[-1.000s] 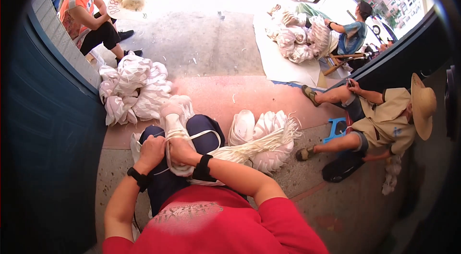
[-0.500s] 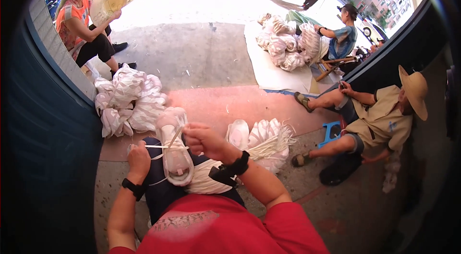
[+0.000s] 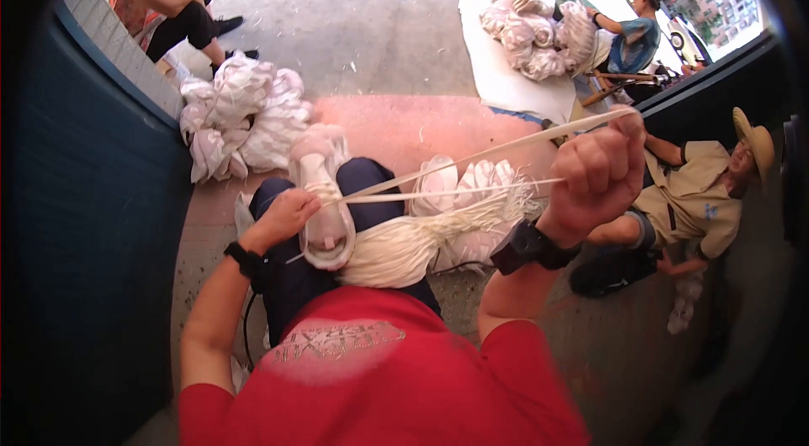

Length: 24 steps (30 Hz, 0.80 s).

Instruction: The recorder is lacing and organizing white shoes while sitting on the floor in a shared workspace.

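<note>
A pale pink and white shoe (image 3: 313, 172) rests on my lap, its heel opening toward me. My left hand (image 3: 289, 216) is closed at the shoe's left side by the lacing; its fingertips partly cover what they pinch. Well off to the right, my right hand (image 3: 594, 172) is raised in a fist around a cream shoelace (image 3: 506, 147). Two strands of that lace stretch taut from the shoe to the fist. Across my right thigh lies a thick bundle of cream laces (image 3: 396, 244), reaching over to more pink-white shoes (image 3: 438, 183) on the right.
A pile of pink-white shoes (image 3: 244, 121) stands ahead on the left, beside a dark blue wall (image 3: 109, 218). Someone in a straw hat (image 3: 695, 185) sits close on the right. Farther off, another seated person (image 3: 636, 37) is by a shoe heap (image 3: 531, 33) on a white sheet.
My right hand has swung far to the right, drawing the lace out long and tight. My left hand has come in against the shoe. The view has shifted slightly.
</note>
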### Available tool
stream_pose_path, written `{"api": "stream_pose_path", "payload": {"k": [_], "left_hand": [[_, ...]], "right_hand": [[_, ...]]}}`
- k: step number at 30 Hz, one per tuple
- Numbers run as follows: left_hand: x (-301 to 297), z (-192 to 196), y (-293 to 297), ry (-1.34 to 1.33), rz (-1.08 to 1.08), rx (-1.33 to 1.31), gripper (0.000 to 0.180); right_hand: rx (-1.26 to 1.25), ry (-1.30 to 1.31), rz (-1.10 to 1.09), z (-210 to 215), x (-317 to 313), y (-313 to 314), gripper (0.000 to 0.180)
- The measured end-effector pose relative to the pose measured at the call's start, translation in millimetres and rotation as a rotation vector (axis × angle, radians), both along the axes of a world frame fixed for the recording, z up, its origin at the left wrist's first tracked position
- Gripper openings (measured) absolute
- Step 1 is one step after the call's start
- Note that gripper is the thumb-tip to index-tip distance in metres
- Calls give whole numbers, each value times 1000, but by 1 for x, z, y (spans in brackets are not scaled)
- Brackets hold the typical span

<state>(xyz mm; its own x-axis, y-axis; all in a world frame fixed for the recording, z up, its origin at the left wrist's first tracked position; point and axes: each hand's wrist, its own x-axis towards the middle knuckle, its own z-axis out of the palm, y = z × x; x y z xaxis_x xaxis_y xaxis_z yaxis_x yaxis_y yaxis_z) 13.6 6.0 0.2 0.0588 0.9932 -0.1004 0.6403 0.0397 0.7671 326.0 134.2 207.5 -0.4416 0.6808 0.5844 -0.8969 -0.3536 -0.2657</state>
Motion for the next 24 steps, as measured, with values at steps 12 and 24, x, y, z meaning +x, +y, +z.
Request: {"api": "stream_pose_path", "payload": {"k": [12,24], "left_hand": [[-93,87,-14,-1056,251,133,30],[-162,64,-76,-932,919,178,20]], "right_hand": [[271,-1584,-398,-139,-63,27,27],[1230,-1693,-599,-221,-138,-57,10]]}}
